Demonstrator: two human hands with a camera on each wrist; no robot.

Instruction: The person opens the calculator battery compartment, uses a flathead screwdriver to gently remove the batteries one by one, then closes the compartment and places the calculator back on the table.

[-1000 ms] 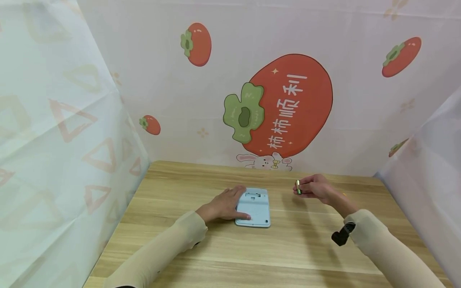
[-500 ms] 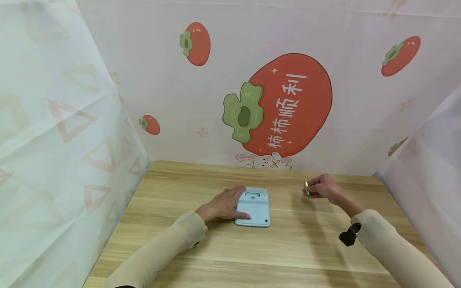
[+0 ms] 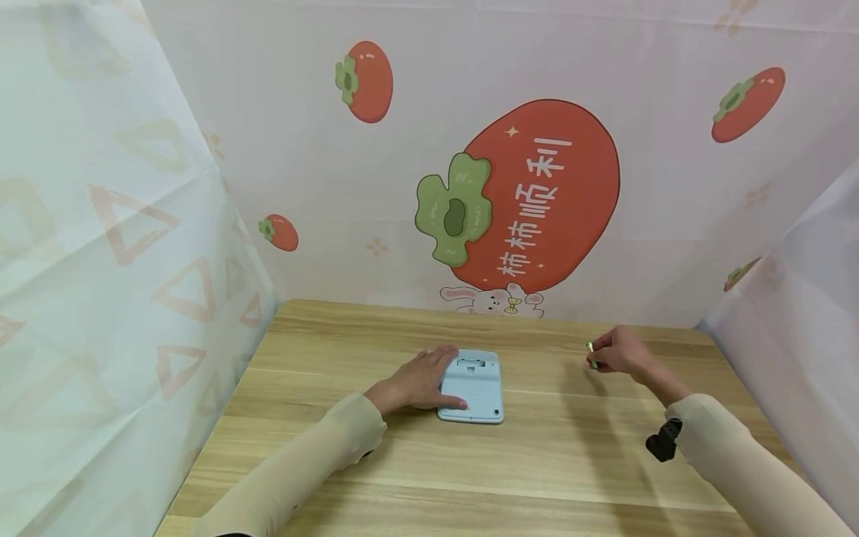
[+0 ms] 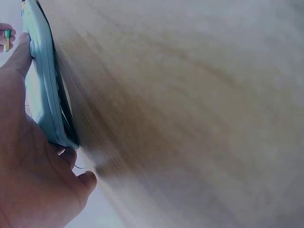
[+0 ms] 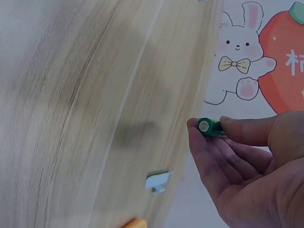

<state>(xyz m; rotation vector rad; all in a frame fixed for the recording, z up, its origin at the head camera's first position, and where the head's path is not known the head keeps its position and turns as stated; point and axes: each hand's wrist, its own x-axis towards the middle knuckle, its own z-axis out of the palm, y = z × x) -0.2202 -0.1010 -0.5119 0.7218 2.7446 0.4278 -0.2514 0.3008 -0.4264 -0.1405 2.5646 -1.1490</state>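
Observation:
A light-blue calculator [image 3: 479, 391] lies face down on the wooden table, its battery slot [image 3: 471, 363] uncovered at the far end. My left hand [image 3: 419, 380] rests along its left side, with the thumb [image 4: 20, 54] on its back and the other fingers at the far corner. To the right, above the table, my right hand [image 3: 620, 350] pinches a green and gold battery [image 5: 209, 127] between thumb and fingertips. The battery stands nearly upright in the head view. In the right wrist view one flat end of it faces the camera.
In the right wrist view a small light-blue cover [image 5: 156, 181] lies on the table near the right hand. An orange object [image 5: 135, 223] is partly cut off by the lower edge. A printed cloth wall [image 3: 376, 276] stands behind the table [image 3: 403, 477].
My right hand has moved steadily to the right with the battery, away from the calculator. The left hand and calculator have stayed where they were.

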